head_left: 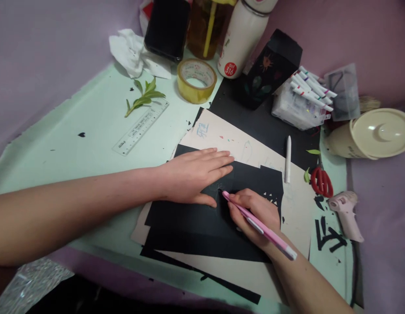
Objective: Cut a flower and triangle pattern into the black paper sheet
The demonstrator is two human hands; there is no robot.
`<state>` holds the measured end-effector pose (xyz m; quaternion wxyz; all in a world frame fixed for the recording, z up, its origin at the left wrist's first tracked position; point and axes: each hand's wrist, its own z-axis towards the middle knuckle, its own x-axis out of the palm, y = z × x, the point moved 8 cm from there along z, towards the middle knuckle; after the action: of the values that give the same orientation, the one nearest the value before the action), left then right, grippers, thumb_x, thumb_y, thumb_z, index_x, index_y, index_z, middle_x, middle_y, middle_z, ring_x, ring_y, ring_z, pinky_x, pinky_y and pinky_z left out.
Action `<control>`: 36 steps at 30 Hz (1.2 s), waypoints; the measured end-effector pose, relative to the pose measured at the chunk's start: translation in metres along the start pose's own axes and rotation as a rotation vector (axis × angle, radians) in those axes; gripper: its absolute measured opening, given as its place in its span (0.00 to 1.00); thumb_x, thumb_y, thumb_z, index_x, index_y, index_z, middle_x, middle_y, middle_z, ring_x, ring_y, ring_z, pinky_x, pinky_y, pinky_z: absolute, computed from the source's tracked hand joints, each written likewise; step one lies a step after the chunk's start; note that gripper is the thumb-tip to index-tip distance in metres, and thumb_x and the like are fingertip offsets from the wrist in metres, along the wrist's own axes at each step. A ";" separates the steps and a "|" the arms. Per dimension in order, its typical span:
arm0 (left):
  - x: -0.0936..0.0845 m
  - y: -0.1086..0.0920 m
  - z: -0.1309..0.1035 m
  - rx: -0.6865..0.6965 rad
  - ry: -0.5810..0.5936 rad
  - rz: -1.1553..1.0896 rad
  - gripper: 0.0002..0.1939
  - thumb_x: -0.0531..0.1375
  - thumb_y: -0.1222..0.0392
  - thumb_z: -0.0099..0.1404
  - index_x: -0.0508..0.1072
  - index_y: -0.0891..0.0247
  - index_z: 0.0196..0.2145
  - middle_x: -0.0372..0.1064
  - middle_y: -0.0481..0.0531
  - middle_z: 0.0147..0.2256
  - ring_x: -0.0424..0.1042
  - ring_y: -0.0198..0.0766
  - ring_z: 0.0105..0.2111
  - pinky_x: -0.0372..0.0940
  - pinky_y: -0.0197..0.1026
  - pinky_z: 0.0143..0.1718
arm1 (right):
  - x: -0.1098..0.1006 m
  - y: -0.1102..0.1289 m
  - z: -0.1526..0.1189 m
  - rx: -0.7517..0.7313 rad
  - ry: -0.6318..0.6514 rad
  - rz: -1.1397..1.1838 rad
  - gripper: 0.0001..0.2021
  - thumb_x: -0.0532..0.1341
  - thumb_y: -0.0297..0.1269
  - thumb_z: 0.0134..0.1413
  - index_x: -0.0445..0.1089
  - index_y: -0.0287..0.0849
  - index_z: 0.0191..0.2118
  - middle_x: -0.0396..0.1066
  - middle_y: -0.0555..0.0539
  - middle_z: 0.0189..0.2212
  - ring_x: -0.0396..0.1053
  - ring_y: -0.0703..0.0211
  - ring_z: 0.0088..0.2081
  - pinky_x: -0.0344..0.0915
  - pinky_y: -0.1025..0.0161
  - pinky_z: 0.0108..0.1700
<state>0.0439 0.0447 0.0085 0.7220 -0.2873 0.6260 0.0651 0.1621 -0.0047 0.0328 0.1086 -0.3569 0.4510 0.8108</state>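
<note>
A sheet of black paper lies over paler sheets in the middle of the table. Flat on its upper left part rests my left hand, fingers stretched out and holding nothing. My right hand is closed round a pink pen, its tip touching or just above the black paper beside my left thumb. Faint light lines show on the paper near the tip. Small white triangular marks are on the paper's right side, partly behind my right hand.
Beyond the paper are a ruler, a leafy sprig, a roll of tape, a white bottle, a black box and several markers. At right lie a white pen, red-handled scissors, a glue gun and a lidded cup.
</note>
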 end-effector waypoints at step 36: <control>-0.016 -0.019 -0.021 0.166 -0.045 -0.077 0.13 0.54 0.59 0.74 0.75 0.71 0.45 0.68 0.60 0.41 0.65 0.44 0.41 0.65 0.42 0.42 | -0.002 0.008 0.002 -0.124 -0.076 -0.099 0.09 0.62 0.21 0.57 0.70 0.39 0.41 0.73 0.46 0.29 0.72 0.62 0.29 0.71 0.66 0.31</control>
<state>0.0313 0.0228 0.0285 0.7591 -0.2489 0.6015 -0.0085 0.1586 -0.0076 0.0403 0.1431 -0.3538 0.3774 0.8438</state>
